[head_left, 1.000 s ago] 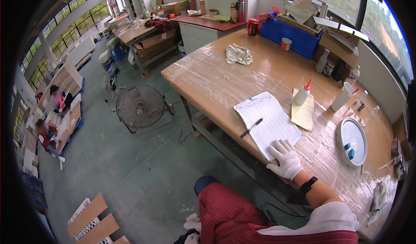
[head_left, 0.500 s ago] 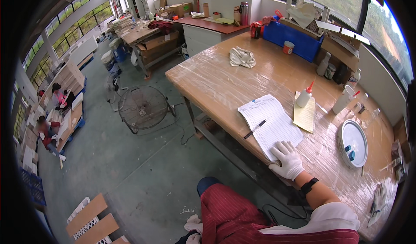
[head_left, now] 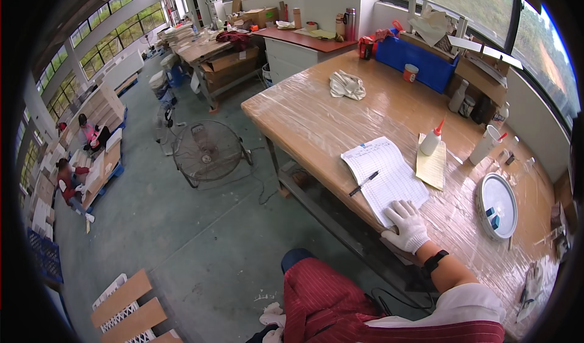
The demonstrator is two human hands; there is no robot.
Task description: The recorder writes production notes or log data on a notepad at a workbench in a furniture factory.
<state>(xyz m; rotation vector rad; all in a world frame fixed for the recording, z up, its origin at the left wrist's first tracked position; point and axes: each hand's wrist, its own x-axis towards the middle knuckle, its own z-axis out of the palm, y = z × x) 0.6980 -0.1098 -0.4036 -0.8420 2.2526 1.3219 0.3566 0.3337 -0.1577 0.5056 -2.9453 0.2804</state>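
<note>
My right hand (head_left: 406, 226), in a white knitted glove with a black band at the wrist, lies flat with fingers spread on the near corner of an open ruled notebook (head_left: 384, 163). A black pen (head_left: 364, 183) rests across its left page edge. Just beyond, a white squeeze bottle with a red nozzle (head_left: 431, 141) stands on a yellow paper pad (head_left: 431, 171). Low in the view, beside my maroon striped apron (head_left: 325, 297), is my left hand (head_left: 273, 316), also white-gloved; its fingers are too small and partly hidden to make out.
The plastic-covered table (head_left: 298, 108) holds a crumpled cloth (head_left: 347, 85), a blue bin (head_left: 413, 63), a white cup (head_left: 485, 144), a round lid (head_left: 500, 197) with small blue pieces, and loose gloves (head_left: 533, 288). A floor fan (head_left: 210, 151) stands left; two people sit farther off.
The view has shifted slightly, so the table and floor things appear a little farther right and lower. My right hand stays on the notebook.
</note>
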